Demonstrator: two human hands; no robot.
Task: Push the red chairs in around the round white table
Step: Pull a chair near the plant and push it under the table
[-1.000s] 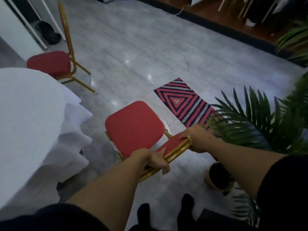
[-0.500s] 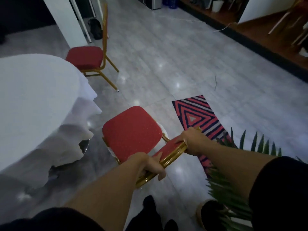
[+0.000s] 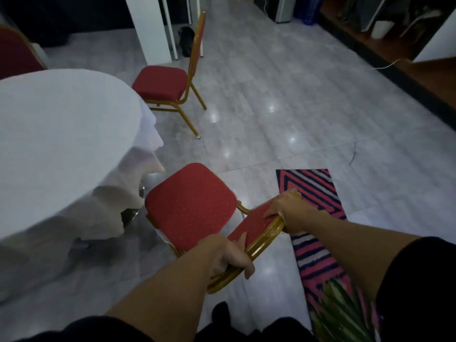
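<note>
Here's the near chair (image 3: pixel 188 206): a rounded-square seat in red fabric dotted with tiny pale specks, set on a glossy gold metal frame. Its backrest top rail, double gold tubing over red padding, runs diagonally between both hands. The left hand (image 3: pixel 228 255) is clamped over the lower end of that rail, fingers (image 3: pixel 248 266) curled right round the tubing, thumb lying on the red padding. The right hand (image 3: pixel 287 209) grips the upper end the same way, fingers wrapped tight, nothing loose. The seat's front edge sits just beside the draped white cloth of the round surface (image 3: pixel 61 134), whose folds hang in soft crumpled waves. Beyond it, a second red chair (image 3: pixel 162 82) of the same make stands near the cloth's far edge, its back turned side-on. Grey polished tiles gleam underfoot; a striped zigzag rug (image 3: pixel 313 191) lies right of the near chair.
</note>
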